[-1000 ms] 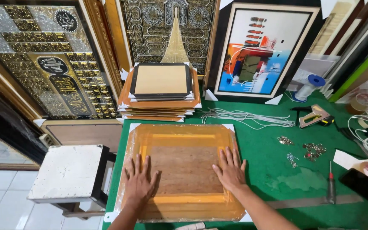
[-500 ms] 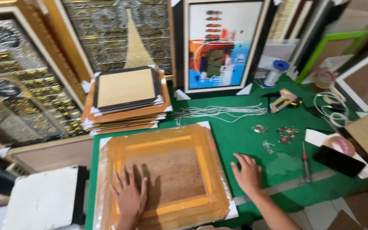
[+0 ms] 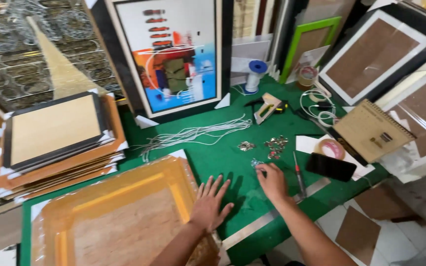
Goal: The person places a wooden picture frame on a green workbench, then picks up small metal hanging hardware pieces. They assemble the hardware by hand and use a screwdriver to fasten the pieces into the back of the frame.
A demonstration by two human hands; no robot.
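Pinching metal bits (image 3: 258, 163), right grip (image 3: 272, 181).

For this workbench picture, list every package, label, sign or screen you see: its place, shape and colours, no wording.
Phone: right of the right hand, flat dark rectangle, screen black.
Spiral notepad: right edge of the green mat, brown cover with small dark labels.
Wrapped frame: under the left hand, orange, in clear plastic.

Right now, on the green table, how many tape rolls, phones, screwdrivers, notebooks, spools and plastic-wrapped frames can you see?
Tape rolls: 2
Black phone: 1
Screwdriver: 1
Spiral notebook: 1
Blue-capped spool: 1
Plastic-wrapped orange frame: 1
Total: 7
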